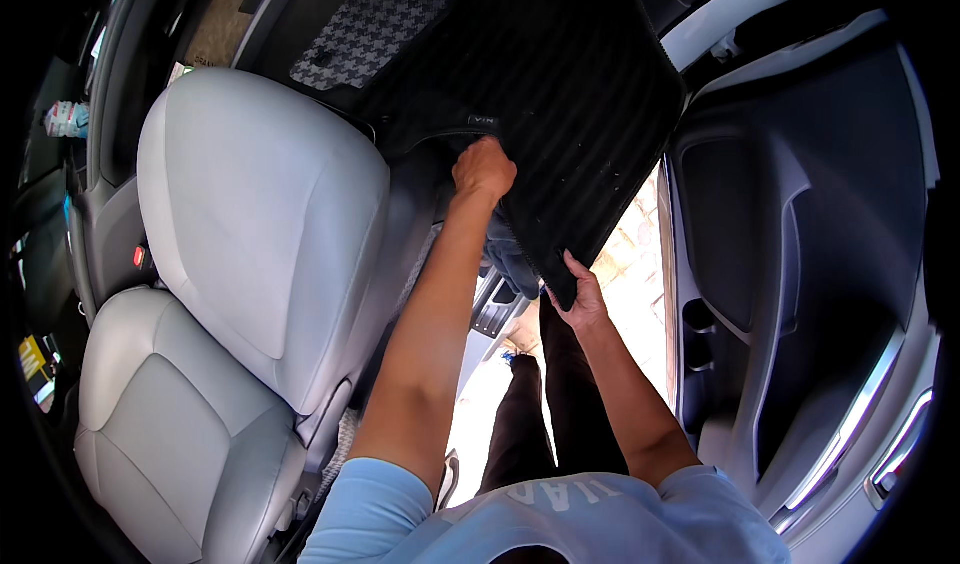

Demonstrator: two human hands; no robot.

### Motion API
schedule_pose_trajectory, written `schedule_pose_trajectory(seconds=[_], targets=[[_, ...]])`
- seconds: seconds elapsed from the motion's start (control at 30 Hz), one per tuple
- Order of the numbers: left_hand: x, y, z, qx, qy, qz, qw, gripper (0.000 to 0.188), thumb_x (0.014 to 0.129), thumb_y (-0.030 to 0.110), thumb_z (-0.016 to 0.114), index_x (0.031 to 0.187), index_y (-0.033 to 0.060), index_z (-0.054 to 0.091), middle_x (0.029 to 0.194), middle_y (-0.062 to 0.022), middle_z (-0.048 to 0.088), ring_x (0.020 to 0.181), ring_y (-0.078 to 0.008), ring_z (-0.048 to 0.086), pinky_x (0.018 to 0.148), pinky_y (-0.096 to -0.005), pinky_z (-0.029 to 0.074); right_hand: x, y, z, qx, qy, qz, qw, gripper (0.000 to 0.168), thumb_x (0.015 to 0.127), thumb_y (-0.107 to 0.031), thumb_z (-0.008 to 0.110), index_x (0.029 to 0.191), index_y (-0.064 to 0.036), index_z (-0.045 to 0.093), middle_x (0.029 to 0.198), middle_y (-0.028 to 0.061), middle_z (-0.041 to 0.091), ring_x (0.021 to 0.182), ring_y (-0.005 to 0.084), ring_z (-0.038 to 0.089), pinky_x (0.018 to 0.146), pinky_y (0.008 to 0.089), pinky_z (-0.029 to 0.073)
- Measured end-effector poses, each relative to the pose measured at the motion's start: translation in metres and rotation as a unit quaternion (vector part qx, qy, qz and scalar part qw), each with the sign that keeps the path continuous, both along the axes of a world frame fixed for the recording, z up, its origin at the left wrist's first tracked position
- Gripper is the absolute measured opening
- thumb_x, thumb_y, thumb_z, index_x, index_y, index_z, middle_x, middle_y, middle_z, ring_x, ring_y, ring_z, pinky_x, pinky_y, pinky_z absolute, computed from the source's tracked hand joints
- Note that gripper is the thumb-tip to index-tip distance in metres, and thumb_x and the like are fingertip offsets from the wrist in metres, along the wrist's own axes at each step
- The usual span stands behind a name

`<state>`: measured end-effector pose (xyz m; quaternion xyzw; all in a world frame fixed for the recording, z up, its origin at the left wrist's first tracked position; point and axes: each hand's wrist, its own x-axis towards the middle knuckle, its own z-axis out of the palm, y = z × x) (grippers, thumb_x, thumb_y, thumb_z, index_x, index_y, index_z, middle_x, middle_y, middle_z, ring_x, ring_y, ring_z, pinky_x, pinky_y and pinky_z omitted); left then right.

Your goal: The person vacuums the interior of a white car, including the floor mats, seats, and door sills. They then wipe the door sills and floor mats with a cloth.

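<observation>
A large black ribbed car floor mat (577, 91) spans the footwell side and hangs toward me over the door opening. My left hand (486, 166) is closed on the mat's edge, beside a small tag that bears writing. At the mat's near corner, my right hand (581, 294) pinches it, thumb on top and fingers underneath. Light specks dot the mat's surface. Below the mat, between my two hands, a dark grey cloth-like thing (510, 260) shows partly; the mat hides the rest. A grey houndstooth-patterned floor lining (360, 31) lies past the mat's left edge.
The light grey leather-like seat (255, 219) stands close on my left. On the right is the open car door (810, 211) with its dark inner panel. A metal-ribbed door sill (499, 305) runs beneath my arms. Bright stone paving (634, 264) shows outside.
</observation>
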<state>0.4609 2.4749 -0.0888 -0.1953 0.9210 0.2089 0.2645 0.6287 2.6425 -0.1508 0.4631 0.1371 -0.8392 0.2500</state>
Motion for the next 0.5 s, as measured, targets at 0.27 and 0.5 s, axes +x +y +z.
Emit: schedule_pose_trajectory(seconds=[0.27,0.5], targets=[[-0.013,0.001,-0.003,-0.001,-0.018,-0.033,0.999,0.03,0.078,0.013,0.056,0.104,-0.0002,0.065,0.113,-0.0227,0.062,0.108,-0.0382,0.059,0.092,-0.0444,0.048,0.001,0.003,-0.017,-0.038,-0.004,-0.012,0.999,0.016,0.091,-0.016,0.061,0.092,-0.001,0.063,0.084,0.0108,0.069,0.072,0.0191,0.068,0.06,0.0258,0.06],[-0.043,0.024,-0.015,-0.038,-0.058,-0.085,0.994,0.032,0.08,0.013,0.057,0.108,0.0027,0.067,0.116,-0.0188,0.063,0.111,-0.0325,0.06,0.092,-0.0393,0.049,-0.001,0.006,-0.045,-0.158,-0.023,-0.031,0.987,0.017,0.09,-0.017,0.062,0.092,0.0,0.061,0.084,0.0128,0.067,0.074,0.0216,0.068,0.063,0.027,0.06]])
